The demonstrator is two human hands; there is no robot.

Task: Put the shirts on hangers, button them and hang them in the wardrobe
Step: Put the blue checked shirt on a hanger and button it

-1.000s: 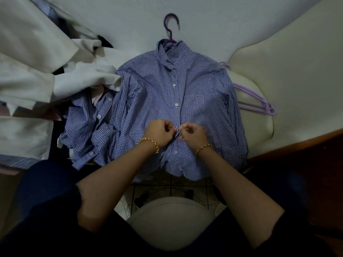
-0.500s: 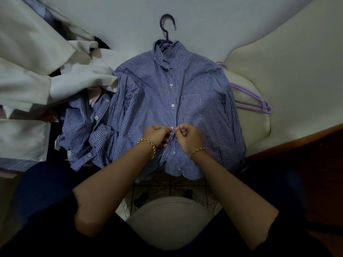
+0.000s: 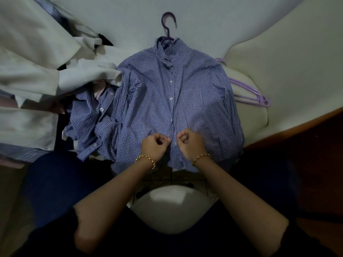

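A blue checked shirt (image 3: 152, 101) lies flat on the bed, front up, on a dark purple hanger (image 3: 168, 25) whose hook pokes out above the collar. Its upper buttons look fastened. Low on the placket, my left hand (image 3: 155, 145) pinches the left front edge, fingers curled. Opposite it, my right hand (image 3: 189, 143) pinches the right front edge, close to a white button. The two hands sit a few centimetres apart near the hem.
A blue striped shirt (image 3: 89, 123) lies crumpled left of the checked one. White and pale garments (image 3: 37, 75) are piled further left. Light purple hangers (image 3: 248, 91) rest on a cream cushion (image 3: 254, 115) to the right. A wooden edge (image 3: 297, 127) runs at right.
Both hands have slid down the placket toward the hem and now sit slightly further apart than half a second ago.
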